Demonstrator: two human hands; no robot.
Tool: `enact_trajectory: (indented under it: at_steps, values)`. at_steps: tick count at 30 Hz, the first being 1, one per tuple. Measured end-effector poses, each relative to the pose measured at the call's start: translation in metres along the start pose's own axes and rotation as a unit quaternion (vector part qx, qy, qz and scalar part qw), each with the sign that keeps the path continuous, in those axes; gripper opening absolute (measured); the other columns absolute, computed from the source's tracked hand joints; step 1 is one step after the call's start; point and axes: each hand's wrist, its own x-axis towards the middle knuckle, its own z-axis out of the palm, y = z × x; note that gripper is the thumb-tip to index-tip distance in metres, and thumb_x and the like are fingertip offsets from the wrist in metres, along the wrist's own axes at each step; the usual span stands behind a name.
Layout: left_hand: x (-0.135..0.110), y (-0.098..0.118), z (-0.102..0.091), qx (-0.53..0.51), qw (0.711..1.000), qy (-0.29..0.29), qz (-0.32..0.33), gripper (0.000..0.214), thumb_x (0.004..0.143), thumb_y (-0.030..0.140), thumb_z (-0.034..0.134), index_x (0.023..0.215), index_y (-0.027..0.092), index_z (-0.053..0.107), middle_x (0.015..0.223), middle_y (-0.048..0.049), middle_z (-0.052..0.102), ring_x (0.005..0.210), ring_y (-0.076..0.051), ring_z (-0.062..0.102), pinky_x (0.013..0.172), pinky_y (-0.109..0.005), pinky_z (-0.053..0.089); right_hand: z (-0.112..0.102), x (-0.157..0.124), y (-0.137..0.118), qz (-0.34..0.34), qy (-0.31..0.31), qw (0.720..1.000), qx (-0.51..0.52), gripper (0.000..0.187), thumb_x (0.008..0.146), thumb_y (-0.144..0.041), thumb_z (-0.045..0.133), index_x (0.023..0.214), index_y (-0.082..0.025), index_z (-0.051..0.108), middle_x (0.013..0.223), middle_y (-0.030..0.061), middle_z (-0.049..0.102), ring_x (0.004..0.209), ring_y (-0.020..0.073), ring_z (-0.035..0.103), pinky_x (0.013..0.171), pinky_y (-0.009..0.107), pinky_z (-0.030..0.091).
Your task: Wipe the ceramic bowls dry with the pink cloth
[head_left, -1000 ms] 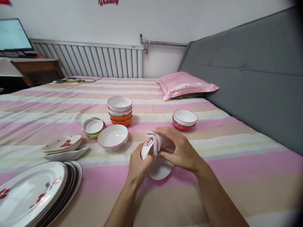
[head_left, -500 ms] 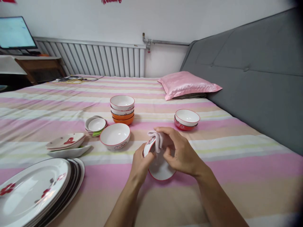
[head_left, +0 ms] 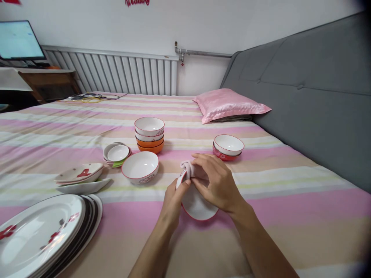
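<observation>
A white bowl with a red rim (head_left: 199, 206) is tilted with its inside toward me, low over the bed. My left hand (head_left: 173, 200) is closed on its left side, thumb over the rim. A folded pale pink cloth (head_left: 188, 168) lies over the bowl's upper rim, pinched in my right hand (head_left: 216, 181). My right fingers and thumb hide part of the cloth and the far rim. Left of my hands a similar white bowl (head_left: 140, 166) stands upright. Behind it is a stack of white and orange bowls (head_left: 149, 135).
Two stacked bowls (head_left: 228, 145) stand to the right. Left are small dishes (head_left: 117, 153), leaf-like dishes (head_left: 79, 173) and a tall pile of plates (head_left: 43, 231). A pink pillow (head_left: 230, 104) lies by the grey headboard (head_left: 304, 77).
My right hand has shifted slightly with the cloth, which is now bunched tighter on the rim. The bowl has turned a little; my left hand still grips it.
</observation>
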Motion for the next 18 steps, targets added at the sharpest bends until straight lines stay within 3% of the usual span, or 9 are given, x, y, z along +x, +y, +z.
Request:
enact_trajectory:
  at_steps: [6, 12, 18]
  values:
    - [-0.001, 0.002, 0.005, -0.026, 1.0, 0.003, -0.002, 0.039, 0.084, 0.038, 0.057, 0.115, 0.016, 0.064, 0.111, -0.0073, 0.069, 0.115, -0.028, 0.056, 0.096, -0.033, 0.042, 0.005, -0.001, 0.0, 0.01, 0.01, 1.0, -0.023, 0.037, 0.077, -0.016, 0.061, 0.113, -0.021, 0.055, 0.113, 0.0088, 0.066, 0.106, 0.0263, 0.06, 0.091, 0.043, 0.048]
    - [-0.001, 0.0, 0.003, -0.043, 0.999, -0.005, -0.019, 0.039, 0.084, 0.04, 0.057, 0.113, 0.016, 0.065, 0.113, -0.0074, 0.069, 0.114, -0.028, 0.056, 0.093, -0.031, 0.043, 0.005, -0.001, -0.002, 0.011, 0.018, 1.0, 0.014, 0.042, 0.075, -0.009, 0.052, 0.115, -0.02, 0.058, 0.117, 0.0085, 0.066, 0.112, 0.0237, 0.059, 0.096, 0.042, 0.048]
    - [-0.001, 0.002, 0.001, -0.01, 1.0, 0.009, -0.025, 0.041, 0.082, 0.04, 0.058, 0.114, 0.016, 0.063, 0.111, -0.0078, 0.068, 0.106, -0.028, 0.058, 0.086, -0.031, 0.044, -0.01, 0.0, -0.002, 0.031, -0.067, 0.993, 0.088, 0.045, 0.084, -0.007, 0.041, 0.126, -0.014, 0.057, 0.13, 0.0098, 0.06, 0.125, 0.0204, 0.05, 0.107, 0.041, 0.041]
